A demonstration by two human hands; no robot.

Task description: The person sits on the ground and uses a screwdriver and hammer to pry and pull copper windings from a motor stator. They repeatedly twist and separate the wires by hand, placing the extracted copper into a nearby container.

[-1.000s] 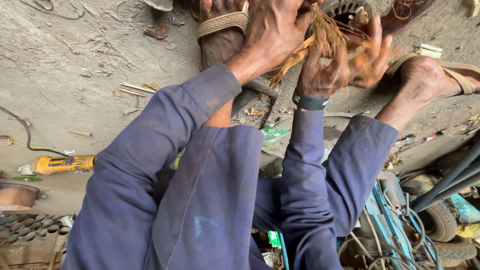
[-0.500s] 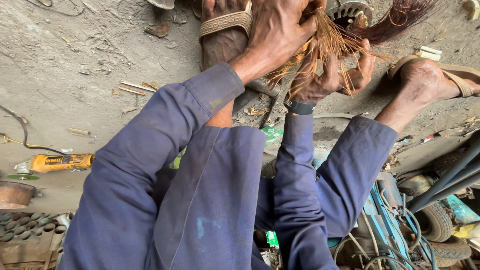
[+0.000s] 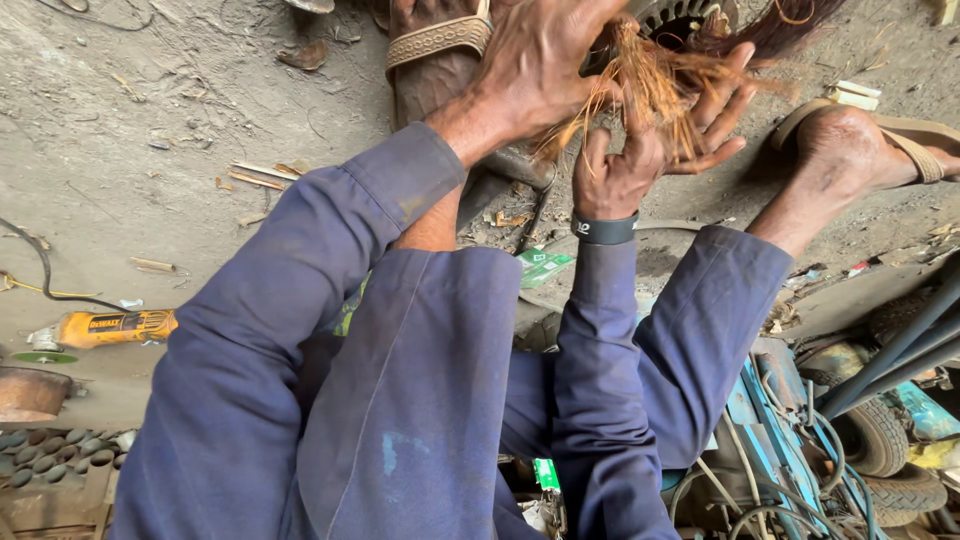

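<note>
The person sits low over a dusty concrete floor (image 3: pixel 150 150), both arms in blue sleeves reaching forward and up. The left hand (image 3: pixel 545 60) is closed in a tight grip on a bundle of thin copper wire strands (image 3: pixel 650 85), with its knuckles turned toward the camera. The right hand (image 3: pixel 650 150) is open, palm up and fingers (image 3: pixel 725 95) spread, and the loose ends of the strands lie across the palm and between the fingers. A dark wristband (image 3: pixel 603 229) sits on the right wrist.

The bundle hangs between the two hands at the top of the view, just in front of a round, ribbed metal part (image 3: pixel 680 20), whose centre the strands seem to come out of, though the hands hide the join. Darker strands (image 3: pixel 775 30) fan out to the right of the copper ones.

Each foot wears a sandal: the left sandal (image 3: pixel 435 45) is just beside the left hand, and the right sandal (image 3: pixel 900 140) is well off to the right. On the floor to the far left lies a yellow angle grinder (image 3: pixel 110 328) with a green disc (image 3: pixel 42 357) and a dark cable (image 3: pixel 40 265). A rusty round pan (image 3: pixel 30 392) sits just below it. A green packet (image 3: pixel 543 266) lies on the floor between the knees. At lower right are small rubber wheels (image 3: pixel 880 440) and blue metal parts with hoses (image 3: pixel 780 440).
</note>
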